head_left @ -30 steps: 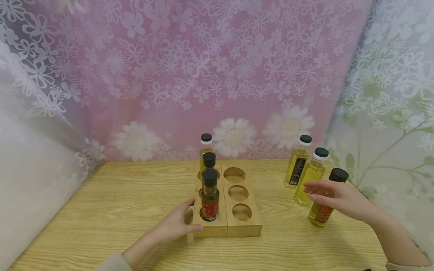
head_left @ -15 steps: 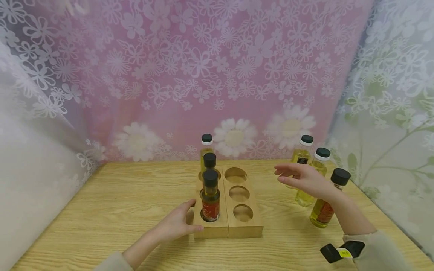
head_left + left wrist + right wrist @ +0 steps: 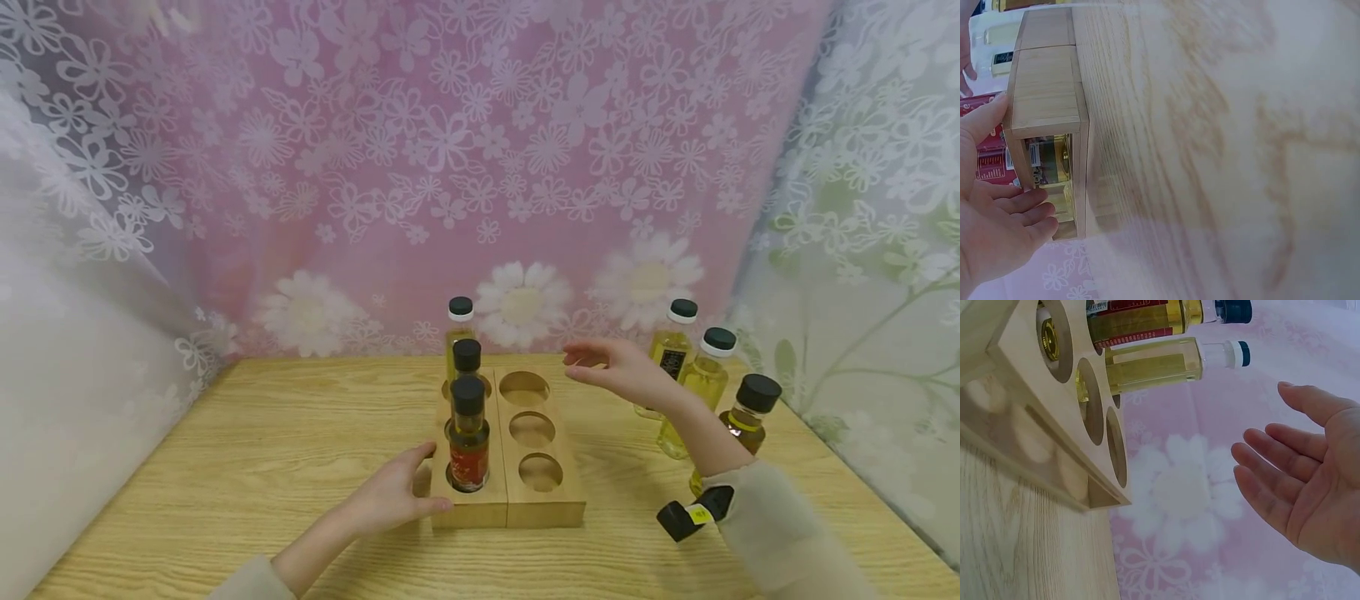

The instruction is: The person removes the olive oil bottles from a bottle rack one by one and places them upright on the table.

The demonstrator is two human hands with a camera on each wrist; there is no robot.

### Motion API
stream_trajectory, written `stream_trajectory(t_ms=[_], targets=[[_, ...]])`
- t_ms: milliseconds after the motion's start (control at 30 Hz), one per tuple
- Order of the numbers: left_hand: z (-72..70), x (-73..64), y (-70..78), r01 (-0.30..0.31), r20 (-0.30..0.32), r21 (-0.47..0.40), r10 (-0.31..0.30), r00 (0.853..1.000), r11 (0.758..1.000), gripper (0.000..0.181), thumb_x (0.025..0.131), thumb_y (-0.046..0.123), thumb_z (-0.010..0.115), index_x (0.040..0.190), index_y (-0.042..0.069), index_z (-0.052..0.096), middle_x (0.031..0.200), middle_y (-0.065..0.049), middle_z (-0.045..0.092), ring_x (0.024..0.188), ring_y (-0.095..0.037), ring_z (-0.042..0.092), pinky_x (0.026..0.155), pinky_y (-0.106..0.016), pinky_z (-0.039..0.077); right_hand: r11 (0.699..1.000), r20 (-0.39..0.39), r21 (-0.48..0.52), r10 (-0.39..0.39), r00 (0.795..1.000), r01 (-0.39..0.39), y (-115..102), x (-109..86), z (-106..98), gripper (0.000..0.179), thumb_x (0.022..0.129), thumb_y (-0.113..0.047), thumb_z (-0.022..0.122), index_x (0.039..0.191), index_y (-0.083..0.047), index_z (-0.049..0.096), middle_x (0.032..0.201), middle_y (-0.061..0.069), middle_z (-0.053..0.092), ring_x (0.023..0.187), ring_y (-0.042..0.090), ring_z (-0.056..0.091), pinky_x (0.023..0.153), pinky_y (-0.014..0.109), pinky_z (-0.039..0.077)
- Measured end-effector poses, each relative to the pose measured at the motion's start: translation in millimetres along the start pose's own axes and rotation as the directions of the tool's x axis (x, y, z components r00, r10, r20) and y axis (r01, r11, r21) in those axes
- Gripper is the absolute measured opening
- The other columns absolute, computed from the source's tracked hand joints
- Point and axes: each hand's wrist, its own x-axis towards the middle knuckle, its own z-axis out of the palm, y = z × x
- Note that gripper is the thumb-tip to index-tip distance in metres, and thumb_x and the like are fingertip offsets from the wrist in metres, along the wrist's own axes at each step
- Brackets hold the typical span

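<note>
A wooden bottle rack (image 3: 506, 512) of two joined blocks stands on the table. Its left block bears three upright bottles: a front bottle (image 3: 469, 467) with red label and black cap, a middle bottle (image 3: 467, 357), mostly hidden, and a back bottle (image 3: 460, 329) with dark cap and white collar. The right block shows three round holes without bottles. My left hand (image 3: 386, 496) touches the rack's left front corner, thumb at the front edge, fingers relaxed along the open side. My right hand (image 3: 618, 371) hovers right of the rack's back end, holding nothing, fingers loosely extended.
Right of the rack stand three more oil bottles: a far bottle (image 3: 671, 358) with black label, a middle bottle (image 3: 701, 379), and a near black-capped bottle (image 3: 750, 417) partly behind my right forearm. A pink flowered curtain (image 3: 487, 167) hangs behind the wooden table (image 3: 300, 433).
My right hand has moved left and away from the bottles on the right, toward the rack's back right end. My left hand has stayed at the rack.
</note>
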Motion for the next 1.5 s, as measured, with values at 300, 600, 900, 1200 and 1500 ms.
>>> stream_trajectory(t_ms=[300, 600, 900, 1200, 1500], targets=[[1.0, 0.2, -0.5, -0.005, 0.019, -0.016, 0.005, 1.000, 1.000, 0.089, 0.079, 0.041, 0.072, 0.140, -0.008, 0.030, 0.140, -0.024, 0.037, 0.126, -0.043, 0.037, 0.098, -0.057, 0.033, 0.998, 0.006, 0.045, 0.046, 0.999, -0.046, 1, 28.9, 13, 0.049, 0.091, -0.030, 0.060, 0.130, -0.001, 0.052, 0.112, 0.012, 0.062, 0.105, 0.028, 0.057, 0.086, 0.044, 0.047], [2.5, 1.5, -1.6, 0.000, 0.013, -0.004, 0.000, 1.000, 1.000, 0.088, 0.079, 0.041, 0.072, 0.141, -0.006, 0.030, 0.140, -0.023, 0.037, 0.125, -0.042, 0.038, 0.097, -0.057, 0.034, 0.995, 0.002, 0.086, 0.056, 0.998, -0.056, -1, 57.1, 30, 0.049, 0.090, -0.028, 0.062, 0.129, -0.001, 0.052, 0.112, 0.012, 0.062, 0.106, 0.028, 0.057, 0.090, 0.044, 0.044], [2.1, 0.2, -0.1, 0.000, 0.007, -0.006, 0.000, 1.000, 1.000, 0.088, 0.079, 0.041, 0.072, 0.141, -0.007, 0.030, 0.140, -0.023, 0.037, 0.126, -0.042, 0.037, 0.097, -0.057, 0.033, 0.995, -0.014, 0.078, 0.057, 0.998, -0.055, -13, 83.0, 49, 0.048, 0.090, -0.025, 0.062, 0.130, -0.001, 0.051, 0.116, 0.016, 0.061, 0.107, 0.030, 0.057, 0.091, 0.043, 0.044], [1.5, 0.0, -0.4, -0.003, 0.005, -0.004, 0.003, 1.000, 1.000, 0.088, 0.080, 0.041, 0.072, 0.141, -0.006, 0.030, 0.141, -0.023, 0.037, 0.126, -0.042, 0.037, 0.098, -0.057, 0.032, 0.990, -0.012, 0.123, 0.068, 0.998, -0.066, -24, 107.4, 67, 0.049, 0.091, -0.019, 0.061, 0.133, 0.001, 0.047, 0.118, 0.017, 0.058, 0.109, 0.031, 0.055, 0.091, 0.042, 0.045], [1.5, -1.3, -0.3, 0.003, 0.012, -0.016, -0.003, 1.000, 1.000, 0.088, 0.080, 0.041, 0.071, 0.142, -0.006, 0.029, 0.141, -0.023, 0.036, 0.126, -0.042, 0.036, 0.097, -0.057, 0.033, 0.990, 0.002, 0.132, 0.050, 0.999, -0.050, -29, 124.0, 82, 0.047, 0.089, -0.016, 0.062, 0.130, 0.004, 0.049, 0.127, 0.021, 0.052, 0.112, 0.035, 0.052, 0.091, 0.042, 0.045]])
